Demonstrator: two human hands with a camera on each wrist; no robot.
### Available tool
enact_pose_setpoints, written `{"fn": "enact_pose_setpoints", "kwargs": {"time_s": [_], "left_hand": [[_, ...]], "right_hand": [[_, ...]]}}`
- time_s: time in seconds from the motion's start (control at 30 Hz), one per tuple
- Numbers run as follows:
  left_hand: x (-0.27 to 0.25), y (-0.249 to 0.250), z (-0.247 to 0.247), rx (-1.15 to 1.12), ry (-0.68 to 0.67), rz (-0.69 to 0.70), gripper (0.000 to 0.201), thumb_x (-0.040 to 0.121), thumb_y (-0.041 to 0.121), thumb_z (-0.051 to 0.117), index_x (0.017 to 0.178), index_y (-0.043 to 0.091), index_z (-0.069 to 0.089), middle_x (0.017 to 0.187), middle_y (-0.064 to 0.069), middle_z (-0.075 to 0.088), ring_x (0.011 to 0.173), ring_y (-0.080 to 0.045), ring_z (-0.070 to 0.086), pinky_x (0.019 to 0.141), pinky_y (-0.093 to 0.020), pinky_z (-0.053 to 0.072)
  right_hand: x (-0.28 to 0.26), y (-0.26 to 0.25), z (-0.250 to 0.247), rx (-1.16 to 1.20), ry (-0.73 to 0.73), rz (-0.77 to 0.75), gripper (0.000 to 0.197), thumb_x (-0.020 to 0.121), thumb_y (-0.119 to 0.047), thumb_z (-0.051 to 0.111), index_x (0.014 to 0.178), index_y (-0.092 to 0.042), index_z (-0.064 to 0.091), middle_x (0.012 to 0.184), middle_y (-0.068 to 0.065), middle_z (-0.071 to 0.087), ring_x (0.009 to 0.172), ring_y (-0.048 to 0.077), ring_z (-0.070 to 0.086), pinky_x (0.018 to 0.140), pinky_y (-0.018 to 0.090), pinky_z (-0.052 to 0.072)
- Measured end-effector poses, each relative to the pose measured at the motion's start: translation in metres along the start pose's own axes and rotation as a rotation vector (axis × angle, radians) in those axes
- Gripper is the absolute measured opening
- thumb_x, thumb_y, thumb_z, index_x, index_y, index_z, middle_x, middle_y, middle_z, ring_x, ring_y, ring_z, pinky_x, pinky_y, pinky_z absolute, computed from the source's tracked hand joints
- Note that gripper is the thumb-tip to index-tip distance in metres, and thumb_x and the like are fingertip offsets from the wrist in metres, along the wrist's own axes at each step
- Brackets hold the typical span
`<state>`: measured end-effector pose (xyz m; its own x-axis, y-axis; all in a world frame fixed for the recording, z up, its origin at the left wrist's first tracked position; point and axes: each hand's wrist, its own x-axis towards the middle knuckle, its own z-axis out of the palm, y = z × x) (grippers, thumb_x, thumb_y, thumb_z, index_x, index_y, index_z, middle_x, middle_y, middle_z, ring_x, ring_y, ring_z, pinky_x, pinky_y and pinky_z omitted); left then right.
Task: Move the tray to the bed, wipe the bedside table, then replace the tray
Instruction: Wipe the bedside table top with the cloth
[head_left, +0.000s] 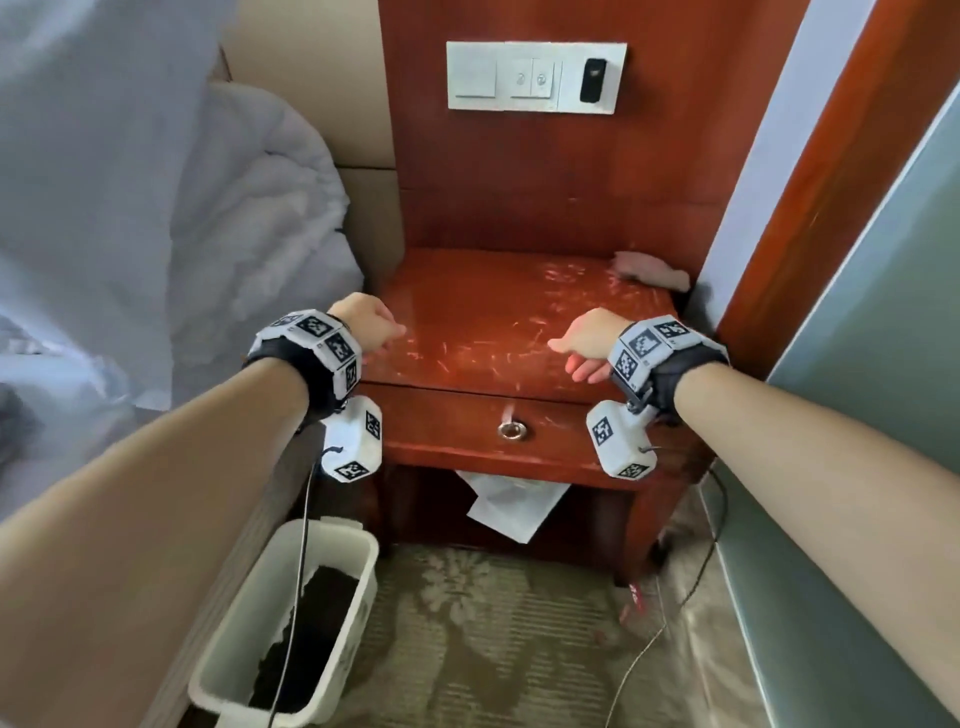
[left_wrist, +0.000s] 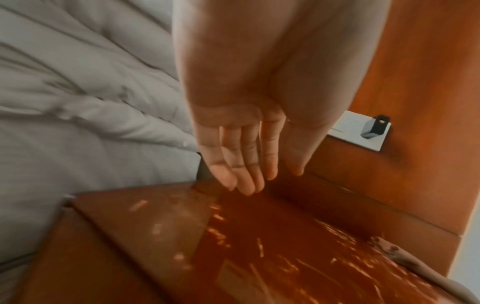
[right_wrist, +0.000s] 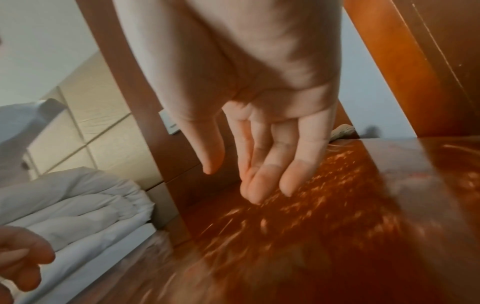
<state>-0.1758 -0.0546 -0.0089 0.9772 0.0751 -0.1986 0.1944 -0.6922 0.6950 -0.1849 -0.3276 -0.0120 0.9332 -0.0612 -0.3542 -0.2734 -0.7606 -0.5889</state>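
Note:
The red-brown bedside table (head_left: 493, 322) stands ahead, its scratched glossy top bare except for a pinkish cloth (head_left: 652, 269) crumpled at the back right corner. No tray shows in any view. My left hand (head_left: 371, 327) hovers over the table's front left corner, fingers straight and empty (left_wrist: 241, 164). Over the front right part, my right hand (head_left: 584, 345) holds nothing, its fingers relaxed and extended (right_wrist: 262, 164). The cloth also shows at the table's far corner in the left wrist view (left_wrist: 405, 259). The bed with its white duvet (head_left: 156, 208) lies to the left.
A white waste bin (head_left: 291, 618) with a dark liner stands on the carpet at the front left. White paper (head_left: 511, 501) sticks out under the drawer. A switch panel (head_left: 535, 77) is on the wooden wall behind. Cables (head_left: 691, 587) trail along the floor at the right by a grey-green wall.

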Motion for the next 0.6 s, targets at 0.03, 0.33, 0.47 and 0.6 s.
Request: {"fn": "enact_pose_setpoints", "kwargs": {"time_s": [0.03,0.33,0.47,0.6], "left_hand": [[0.013,0.010,0.008,0.027,0.018,0.010,0.021,0.088,0.018,0.062,0.096,0.000,0.065,0.060,-0.007,0.056,0.051,-0.023,0.051,0.050,-0.022,0.042],[0.123,0.089,0.051,0.233,-0.060,0.056,0.033,0.088,0.029,0.064,0.115,0.010,0.063,0.115,-0.012,0.066,0.109,-0.029,0.061,0.095,-0.034,0.046],[0.164,0.106,0.069,0.235,-0.090,0.017,0.047,0.088,0.030,0.064,0.131,0.012,0.054,0.126,-0.011,0.062,0.117,-0.028,0.058,0.101,-0.033,0.042],[0.196,0.109,0.086,0.302,-0.088,-0.019,0.059,0.089,0.034,0.062,0.142,0.016,0.043,0.142,-0.009,0.049,0.132,-0.028,0.045,0.111,-0.035,0.035]], "right_hand": [[0.012,0.005,-0.011,0.012,0.013,0.024,0.038,0.095,-0.034,0.053,0.109,0.001,0.060,0.081,0.007,0.068,0.061,0.016,0.062,0.059,0.027,0.052],[0.124,0.030,-0.096,-0.066,0.158,0.148,0.044,0.093,-0.036,0.050,0.108,0.002,0.066,0.097,0.011,0.073,0.084,0.024,0.068,0.088,0.038,0.050],[0.163,0.035,-0.118,-0.227,0.240,0.130,0.037,0.089,-0.035,0.054,0.094,0.000,0.066,0.086,0.012,0.068,0.087,0.031,0.064,0.086,0.038,0.052],[0.192,0.044,-0.133,-0.279,0.285,0.160,0.032,0.089,-0.028,0.056,0.067,-0.006,0.051,0.060,0.004,0.048,0.075,0.028,0.053,0.049,0.026,0.031]]}}
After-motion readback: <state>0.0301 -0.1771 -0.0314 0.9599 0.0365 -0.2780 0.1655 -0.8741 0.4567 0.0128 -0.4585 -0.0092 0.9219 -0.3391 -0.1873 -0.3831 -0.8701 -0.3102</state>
